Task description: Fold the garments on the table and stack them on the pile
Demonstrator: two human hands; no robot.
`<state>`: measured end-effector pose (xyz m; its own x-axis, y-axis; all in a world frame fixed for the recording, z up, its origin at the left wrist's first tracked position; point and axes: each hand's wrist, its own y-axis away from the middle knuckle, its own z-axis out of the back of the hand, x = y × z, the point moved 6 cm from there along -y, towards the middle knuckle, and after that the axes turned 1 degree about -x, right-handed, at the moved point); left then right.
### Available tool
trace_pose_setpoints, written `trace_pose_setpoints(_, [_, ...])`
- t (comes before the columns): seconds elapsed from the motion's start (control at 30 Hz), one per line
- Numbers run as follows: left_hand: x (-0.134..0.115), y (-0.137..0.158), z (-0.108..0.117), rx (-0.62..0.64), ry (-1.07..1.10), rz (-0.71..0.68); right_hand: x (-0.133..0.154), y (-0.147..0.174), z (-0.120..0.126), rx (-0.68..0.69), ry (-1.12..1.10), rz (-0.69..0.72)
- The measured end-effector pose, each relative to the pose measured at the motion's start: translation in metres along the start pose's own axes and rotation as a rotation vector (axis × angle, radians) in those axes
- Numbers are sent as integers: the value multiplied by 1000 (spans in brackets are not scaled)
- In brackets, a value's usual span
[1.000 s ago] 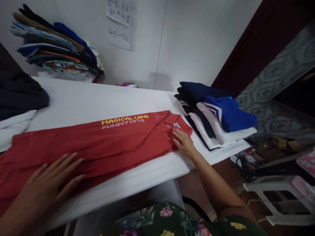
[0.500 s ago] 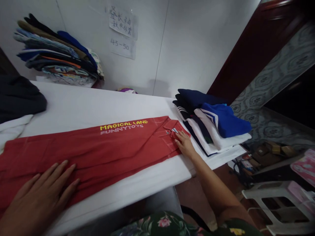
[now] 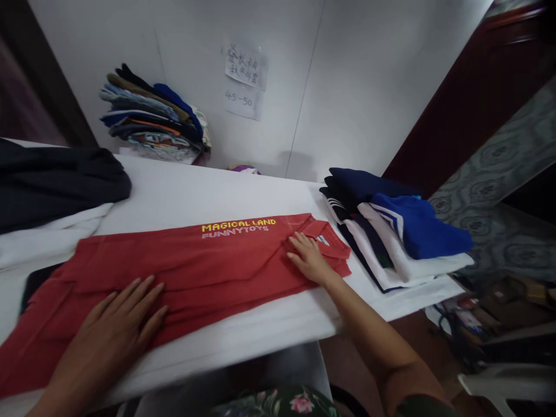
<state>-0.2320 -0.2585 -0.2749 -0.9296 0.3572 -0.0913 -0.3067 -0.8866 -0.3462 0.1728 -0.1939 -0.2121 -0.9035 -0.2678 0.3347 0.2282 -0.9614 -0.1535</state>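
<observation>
A red garment (image 3: 182, 255) lies stretched lengthwise over the white table, printed "MAGICAL LAND FUNNYTOYS" along its far side. Its right end shows a white label (image 3: 322, 239) and light stitching. Wrinkles run along the near half. My left hand (image 3: 119, 324) rests flat on the near left part of the cloth, fingers stretched out. Toward the right end, my right hand (image 3: 309, 258) lies palm down on the fabric just left of the label, its fingers extended. Neither hand grips the cloth.
Right of the garment stands a stack of folded clothes (image 3: 417, 226). Dark cloth (image 3: 61, 185) and white cloth (image 3: 52, 237) lie at the left. Another clothes pile (image 3: 156, 116) is at the back by the wall, near paper signs (image 3: 245, 81). The white table (image 3: 208, 191) ends toward my body.
My right hand has slid left along the garment, off the label area. The view has shifted left, bringing more of the garment's left end into sight. My left hand stays flat on the cloth.
</observation>
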Motion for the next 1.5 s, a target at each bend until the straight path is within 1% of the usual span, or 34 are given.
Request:
trace_pose_setpoints(0.07, [-9, -6, 11, -10, -72, 2, 41, -14, -9, 60, -64, 123])
trace_pose_setpoints(0.13, [-15, -9, 19, -17, -108, 18, 75, -26, -22, 114, -79, 223])
trace_pose_setpoints(0.2, [-15, -8, 26, -31, -103, 74, 96, -35, -40, 170, -54, 289])
trace_pose_setpoints(0.27, [-11, -4, 32, -23, -62, 147, 106, -38, -58, 192, -1, 312])
trace_pose_setpoints(0.37, [-2, 4, 41, 30, 0, 243, 106, -37, -77, 151, 75, 321])
trace_pose_setpoints(0.43, [7, 8, 53, 19, -16, 330, 102, -35, -83, 105, 95, 335])
trace_pose_setpoints(0.57, [28, 13, 83, -45, -86, 543, 96, -33, -87, 23, 115, 371])
trace_pose_setpoints(0.63, [36, 14, 94, -25, -98, 630, 95, -33, -89, -3, 127, 381])
trace_pose_setpoints(0.73, [45, 13, 101, 41, -91, 748, 95, -32, -90, -18, 145, 388])
trace_pose_setpoints(0.83, [51, 9, 102, 84, -54, 823, 95, -31, -91, -38, 147, 397])
trace_pose_setpoints(1.03, [66, -1, 93, 160, -18, 910, 93, -30, -92, -71, 125, 406])
trace_pose_setpoints(1.23, [80, -14, 93, 128, 42, 945, 94, -31, -92, -67, 133, 401])
trace_pose_setpoints(1.33, [88, -20, 92, 108, 115, 987, 93, -32, -93, -41, 142, 390])
trace_pose_setpoints(1.5, [97, -26, 82, 144, 202, 1009, 94, -32, -92, -36, 134, 384])
